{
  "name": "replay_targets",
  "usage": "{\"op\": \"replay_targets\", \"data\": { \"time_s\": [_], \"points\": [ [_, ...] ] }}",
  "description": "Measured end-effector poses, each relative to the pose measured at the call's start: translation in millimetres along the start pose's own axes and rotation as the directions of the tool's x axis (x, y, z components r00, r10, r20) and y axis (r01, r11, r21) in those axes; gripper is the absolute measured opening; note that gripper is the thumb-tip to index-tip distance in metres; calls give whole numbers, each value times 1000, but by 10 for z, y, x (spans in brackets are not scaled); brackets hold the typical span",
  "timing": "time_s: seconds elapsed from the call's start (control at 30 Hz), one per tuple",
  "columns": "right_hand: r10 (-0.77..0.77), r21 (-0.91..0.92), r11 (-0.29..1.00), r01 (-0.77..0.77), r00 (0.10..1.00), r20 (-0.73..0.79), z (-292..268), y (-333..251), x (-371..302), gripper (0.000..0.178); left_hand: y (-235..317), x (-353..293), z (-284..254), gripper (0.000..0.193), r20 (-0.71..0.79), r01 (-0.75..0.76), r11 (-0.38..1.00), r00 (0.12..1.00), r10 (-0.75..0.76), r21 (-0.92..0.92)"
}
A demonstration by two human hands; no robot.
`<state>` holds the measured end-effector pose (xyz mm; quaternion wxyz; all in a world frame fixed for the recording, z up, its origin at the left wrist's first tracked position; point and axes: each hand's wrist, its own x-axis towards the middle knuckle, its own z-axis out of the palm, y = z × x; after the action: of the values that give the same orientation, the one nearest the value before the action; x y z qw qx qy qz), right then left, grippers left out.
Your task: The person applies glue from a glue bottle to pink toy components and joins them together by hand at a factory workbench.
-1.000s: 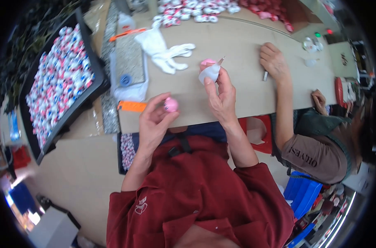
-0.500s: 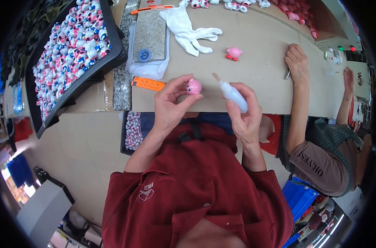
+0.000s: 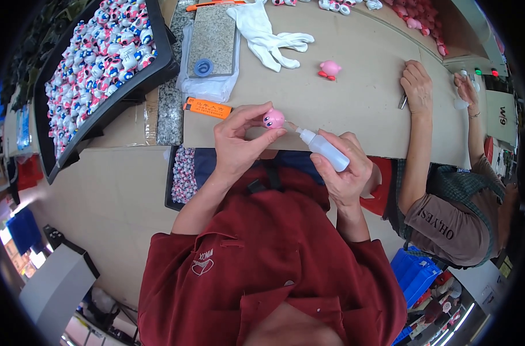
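Observation:
Between the thumb and fingers of my left hand is a small round pink figurine with painted eyes. My right hand is closed round a translucent white squeeze bottle, tilted so its thin tip points up and left. That tip is at the figurine's right side; whether it touches cannot be made out. Farther off on the table lies another pink figurine with red feet, apart from both hands.
At left stands a black tray heaped with white, pink and blue figures. A white glove, a stone slab, a blue cap and an orange packet lie beyond my left hand. A co-worker's hand rests at right.
My right hand has turned and lowered the bottle, bringing its tip to the figurine. My left hand keeps hold of the figurine. The co-worker's far hand has moved to a small bottle.

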<state>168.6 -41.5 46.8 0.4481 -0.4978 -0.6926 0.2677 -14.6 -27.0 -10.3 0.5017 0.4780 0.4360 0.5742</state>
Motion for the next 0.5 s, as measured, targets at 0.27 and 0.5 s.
{"op": "replay_targets", "data": {
  "time_s": [0.27,0.5],
  "points": [
    [-14,-23,1000,15,1000,15,29,22,-17,34,-11,-4,31,40,-38,8,1000,999,-8,-4],
    [-6,-16,1000,6,1000,24,24,29,-5,34,-6,9,43,39,-42,25,1000,999,-25,-8]
  ]
}}
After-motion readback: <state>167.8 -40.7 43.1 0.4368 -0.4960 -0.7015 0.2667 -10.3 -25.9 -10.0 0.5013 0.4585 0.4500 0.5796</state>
